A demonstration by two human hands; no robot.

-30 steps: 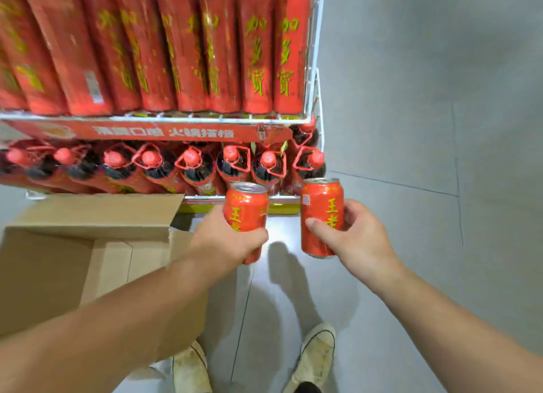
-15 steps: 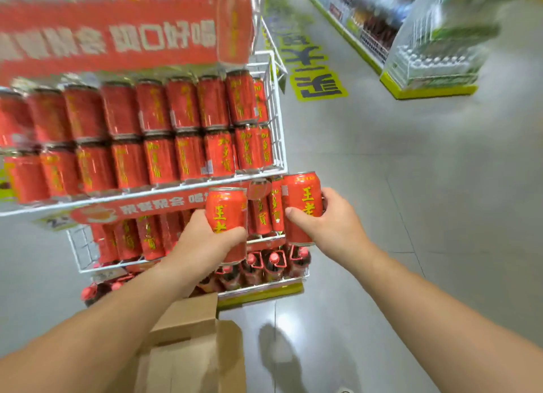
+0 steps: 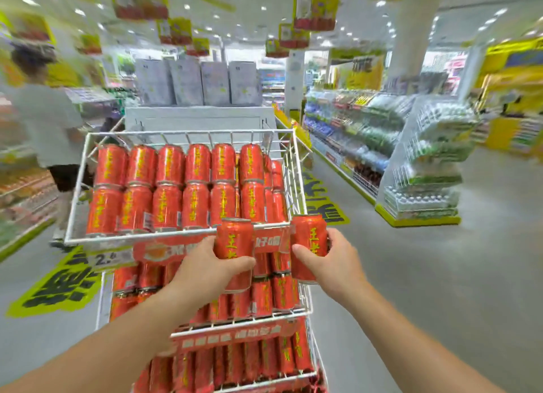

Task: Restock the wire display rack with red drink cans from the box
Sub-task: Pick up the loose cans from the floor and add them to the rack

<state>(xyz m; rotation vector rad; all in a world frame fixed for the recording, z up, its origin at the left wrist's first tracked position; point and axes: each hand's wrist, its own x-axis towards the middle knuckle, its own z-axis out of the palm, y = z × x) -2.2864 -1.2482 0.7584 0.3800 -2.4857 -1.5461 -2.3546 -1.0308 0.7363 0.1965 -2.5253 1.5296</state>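
In a shop aisle, the top basket (image 3: 77, 187) of the wire rack lies just above and beyond the left hand (image 3: 205, 267) and right hand (image 3: 333, 263), each closed around an upright can (image 3: 234, 245), (image 3: 309, 240).

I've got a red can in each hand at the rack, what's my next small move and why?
Probably lift both cans over the front rail of the top basket. The left hand and right hand each grip an upright can just below that rail, and the stacked cans sit behind it.
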